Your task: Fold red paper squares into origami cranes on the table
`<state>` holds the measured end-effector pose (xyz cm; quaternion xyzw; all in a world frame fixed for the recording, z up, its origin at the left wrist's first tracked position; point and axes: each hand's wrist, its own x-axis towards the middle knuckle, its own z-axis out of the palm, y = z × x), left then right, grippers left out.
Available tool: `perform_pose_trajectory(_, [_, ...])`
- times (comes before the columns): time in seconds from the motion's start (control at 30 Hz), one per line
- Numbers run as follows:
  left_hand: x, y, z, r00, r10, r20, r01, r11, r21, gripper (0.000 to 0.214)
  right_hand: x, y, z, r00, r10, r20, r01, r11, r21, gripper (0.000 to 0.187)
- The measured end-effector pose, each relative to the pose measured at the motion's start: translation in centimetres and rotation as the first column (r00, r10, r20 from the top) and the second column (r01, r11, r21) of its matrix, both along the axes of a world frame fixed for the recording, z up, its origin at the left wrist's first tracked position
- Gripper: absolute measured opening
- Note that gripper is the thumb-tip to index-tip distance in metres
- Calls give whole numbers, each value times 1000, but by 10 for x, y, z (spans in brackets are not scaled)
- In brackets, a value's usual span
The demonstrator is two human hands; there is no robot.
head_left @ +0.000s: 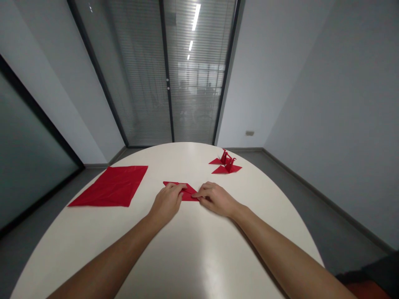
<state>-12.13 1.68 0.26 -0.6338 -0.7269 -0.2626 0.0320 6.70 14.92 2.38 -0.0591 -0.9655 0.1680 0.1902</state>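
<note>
A folded piece of red origami paper lies on the white table between my hands, with a flap pointing to the far left and a corner at the right. My left hand is closed over its left part, fingers bent and pressing it down. At the right corner, my right hand grips the paper with the index finger on top and the thumb close by. The fingers cover parts of the folds, so the full shape is hidden.
Two folded red paper cranes stand behind my right hand. A stack or sheet of creased red paper lies flat at the left, near the rim of the round table. Beyond are a glass partition and grey walls.
</note>
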Motion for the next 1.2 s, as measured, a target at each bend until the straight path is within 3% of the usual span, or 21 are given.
perform_pose_trajectory(0.3, [0, 0, 1, 998, 1, 66, 0, 1000, -5, 28, 1, -1, 0, 999, -25, 36, 25, 1000, -2, 29])
perform_pose_trajectory(0.67, [-3, -3, 6, 999, -10, -34, 7, 998, -66, 30, 1, -3, 2, 1000, -24, 15, 24, 999, -25, 21])
perform_pose_trajectory(0.9, [-4, -2, 4, 991, -70, -115, 64, 996, -57, 24, 0, 2, -2, 996, -84, 1, 84, 995, 46, 22])
perform_pose_trajectory(1.2, [-5, 0, 5, 991, -108, -77, 102, 992, -78, 26, 0, 3, -1, 993, -118, 5, 117, 988, 98, 20])
